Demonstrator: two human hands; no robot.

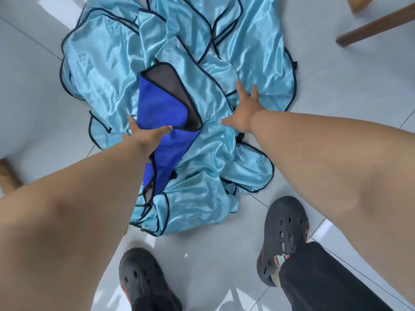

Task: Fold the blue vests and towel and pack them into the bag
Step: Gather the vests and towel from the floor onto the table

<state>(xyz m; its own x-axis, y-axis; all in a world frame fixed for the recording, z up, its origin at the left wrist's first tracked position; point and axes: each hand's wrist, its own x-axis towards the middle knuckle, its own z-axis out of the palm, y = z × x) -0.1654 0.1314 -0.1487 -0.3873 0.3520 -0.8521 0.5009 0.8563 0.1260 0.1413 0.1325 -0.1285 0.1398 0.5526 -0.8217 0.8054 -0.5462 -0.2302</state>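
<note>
Pale floor tiles (325, 90) carry the heap of shiny light-blue vests (224, 140). On top lies the royal-blue mesh-sided bag (161, 104), running away from me. My left hand (146, 133) pinches its near edge; my right hand (242, 111), fingers spread, presses the vests just beside it.

We reach down with both bare arms stretched forward. Our left hand (146, 133) is turned palm down, thumb out, fingers curled around dark blue cloth (161, 104). Our right hand (243, 111) is spread flat, fingers straight and apart.
</note>
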